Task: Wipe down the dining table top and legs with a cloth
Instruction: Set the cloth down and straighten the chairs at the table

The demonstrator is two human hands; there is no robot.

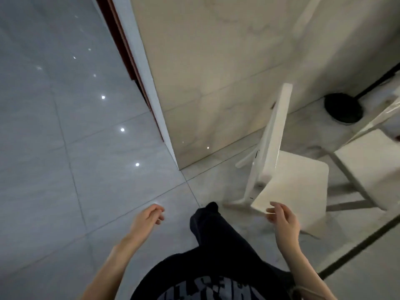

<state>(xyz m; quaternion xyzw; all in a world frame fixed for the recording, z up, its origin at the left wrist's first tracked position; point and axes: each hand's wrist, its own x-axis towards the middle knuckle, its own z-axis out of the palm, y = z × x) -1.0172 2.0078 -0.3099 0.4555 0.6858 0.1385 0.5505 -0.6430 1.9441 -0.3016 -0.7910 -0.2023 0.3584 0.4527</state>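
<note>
While the left hand (pixel 149 215) hangs loosely curled and empty, the right hand (pixel 283 219) meets the seat corner of a white chair (pixel 298 182), grip unclear; a firm hold should precede shifting it.

White chair (pixel 290 182), grey veined floor tiles (pixel 65 148), black trousers (pixel 216 234).

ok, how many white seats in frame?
2. One chair with a backrest just ahead of the right hand; one seat on grey metal legs at the right edge, cut off by the frame. More may be out of view.
</note>
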